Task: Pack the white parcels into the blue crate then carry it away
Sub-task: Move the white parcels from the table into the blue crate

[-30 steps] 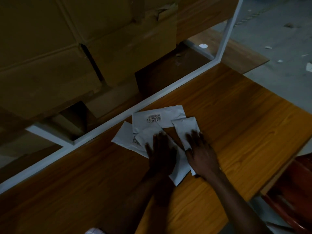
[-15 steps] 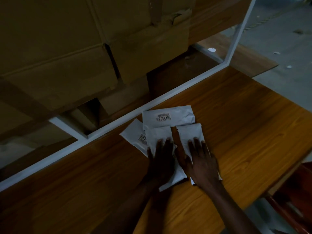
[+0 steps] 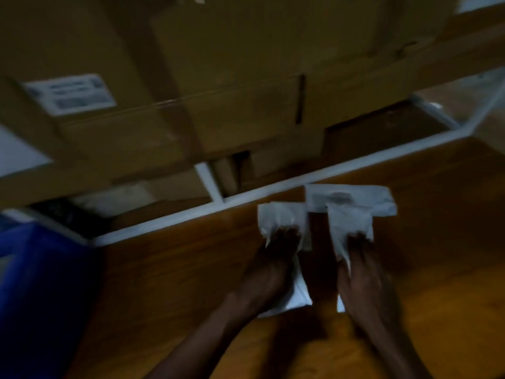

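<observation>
Closest to us, on the wooden table [image 3: 164, 274], both of our hands are down on the white parcels. Our left hand [image 3: 270, 266] lies on top of one parcel [image 3: 281, 217], and white pokes out on the wrist side of it too. Our right hand [image 3: 366, 280] is on a second parcel [image 3: 349, 222] just beside the first, with a strip of bare wood between them. On both hands the fingers look a little apart, since slivers of white show between them. It's way too blurry to say whether they're pressing flat or hooking into the paper, so we honestly can't tell.

Just past the right-hand parcel sits a third parcel [image 3: 347, 196], lying crosswise with a dark smudge of print on it. Its near edge is tucked under the second one.

Off to our left, at the table's end, is the blue crate [image 3: 46, 283], well apart from the parcels. We can't see inside it from this angle.

Beyond the parcels runs the white frame rail [image 3: 273, 188] along the table's far edge. Behind that are stacked cardboard boxes [image 3: 218, 77], one with a white label [image 3: 71, 94] we can't read.
</observation>
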